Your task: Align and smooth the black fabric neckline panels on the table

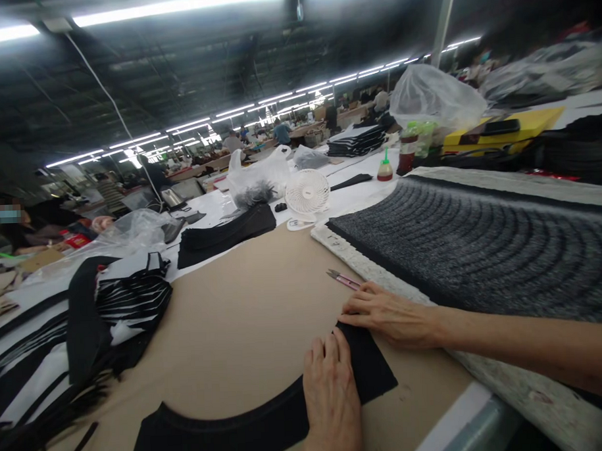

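Observation:
A curved strip of black fabric (239,428) lies on the brown paper-covered table (245,319) in front of me. My left hand (331,392) rests flat on the strip near its right end, fingers stretched out. My right hand (388,314) lies flat too, fingertips pressing the strip's upper right corner. A small pink thread snipper (343,278) sits on the table just beyond my right hand, apart from it.
A thick dark grey ribbed pad (479,245) on a white felt base fills the right side. A small white fan (307,195), folded black fabric (227,233), black and striped pieces (121,304), plastic bags and bottles stand behind. Other people work at far tables.

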Action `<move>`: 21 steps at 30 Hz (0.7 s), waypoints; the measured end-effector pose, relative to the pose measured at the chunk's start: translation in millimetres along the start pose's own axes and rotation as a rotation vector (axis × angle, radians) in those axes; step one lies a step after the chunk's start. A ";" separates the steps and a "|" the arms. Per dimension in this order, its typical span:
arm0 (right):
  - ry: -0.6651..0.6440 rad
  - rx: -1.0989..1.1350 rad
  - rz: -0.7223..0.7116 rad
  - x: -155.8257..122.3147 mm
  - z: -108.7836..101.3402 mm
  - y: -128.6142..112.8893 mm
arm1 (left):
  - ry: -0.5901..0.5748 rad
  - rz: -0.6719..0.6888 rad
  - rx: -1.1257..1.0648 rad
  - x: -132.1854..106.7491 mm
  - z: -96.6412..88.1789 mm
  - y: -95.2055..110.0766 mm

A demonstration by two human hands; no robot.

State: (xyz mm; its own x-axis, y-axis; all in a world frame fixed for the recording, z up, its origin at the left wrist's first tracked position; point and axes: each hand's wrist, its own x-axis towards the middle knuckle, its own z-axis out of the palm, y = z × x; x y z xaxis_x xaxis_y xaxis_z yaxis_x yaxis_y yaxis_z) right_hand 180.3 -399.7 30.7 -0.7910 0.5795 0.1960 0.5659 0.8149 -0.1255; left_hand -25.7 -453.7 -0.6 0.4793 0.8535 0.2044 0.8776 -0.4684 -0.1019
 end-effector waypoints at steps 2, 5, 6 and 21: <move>0.005 -0.010 0.014 -0.6 0.7 1.0 | -0.009 0.004 -0.010 -0.1 1.7 -0.5; 0.047 -0.048 0.103 2.1 -1.1 -0.6 | -0.014 -0.006 -0.070 -3.0 1.6 -5.9; 0.068 -0.064 0.133 4.1 -2.0 -3.6 | -0.012 -0.022 -0.119 -4.8 0.4 -8.9; -0.012 0.063 0.098 18.2 11.3 -43.4 | 0.082 -0.048 -0.619 -36.1 4.2 -35.1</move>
State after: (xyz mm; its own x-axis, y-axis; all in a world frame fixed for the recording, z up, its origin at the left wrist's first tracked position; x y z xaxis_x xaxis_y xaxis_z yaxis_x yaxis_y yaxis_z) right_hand 138.6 -424.4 28.7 -0.7355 0.6563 0.1683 0.6252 0.7531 -0.2046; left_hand -73.8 -467.2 -8.5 0.4157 0.8680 0.2716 0.7185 -0.4964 0.4872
